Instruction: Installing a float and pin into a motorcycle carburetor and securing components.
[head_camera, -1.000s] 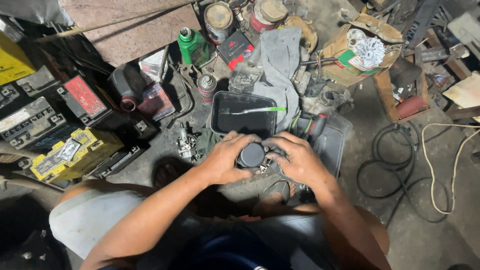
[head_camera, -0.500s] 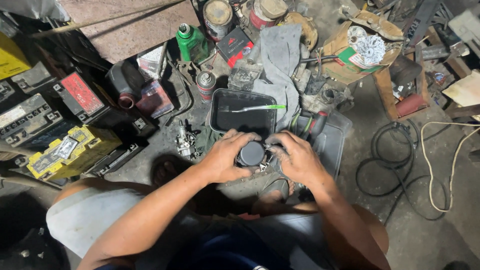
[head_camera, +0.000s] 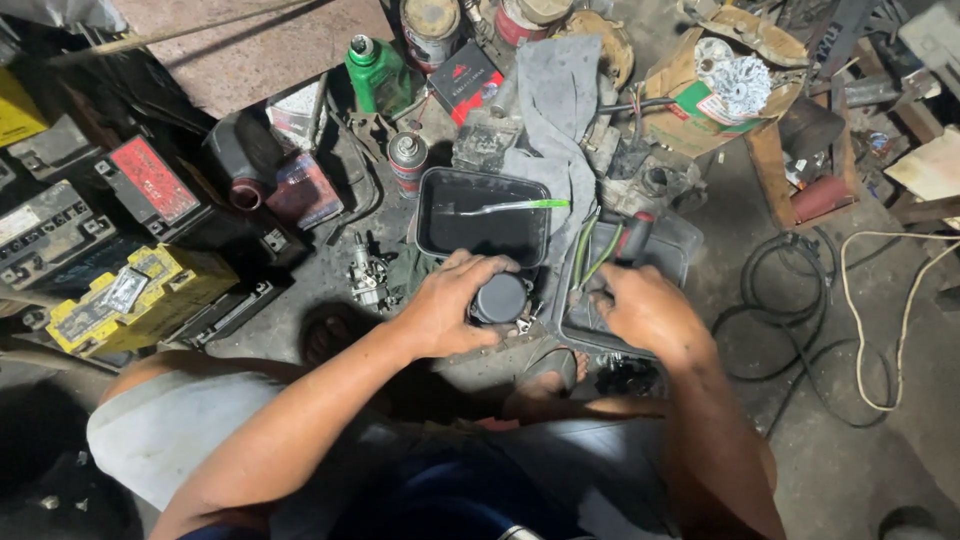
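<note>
Two hands: both are low in the head view, over a messy workshop floor.
Left hand (head_camera: 447, 305): it is wrapped around a round black part (head_camera: 499, 297), fingers curled over the top and left side, holding it tight.
Round black part: it sits just below the black tub (head_camera: 482, 217), at about 6 o'clock from it, and its dark round face shows to the right of the left fingers.
Right hand (head_camera: 645, 308): it is at 3 o'clock from the round part and apart from it. It rests at the lower edge of a grey tray (head_camera: 676, 247). The fingers bend down, but I cannot tell if they grip anything.
Black tub: it is a dark box with rounded corners, and a green-handled tool (head_camera: 512, 207) lies across its top.
Grey tray: it is at 3 o'clock from the tub and touches it. Green and dark tool handles (head_camera: 598, 250) lie in it.
Grey rag (head_camera: 556, 110): it hangs at 12 o'clock from the tub, over some engine bits.
Green bottle (head_camera: 377, 77): it stands at 11 o'clock from the tub, well apart.
Spray can (head_camera: 406, 161): it is small, with a red band, at 10 o'clock just beside the tub.
Yellow battery (head_camera: 137, 295): it is far off at 9 o'clock, with dark batteries near it.
Black cable (head_camera: 790, 300): it loops on the floor at 3 o'clock from the right hand.
</note>
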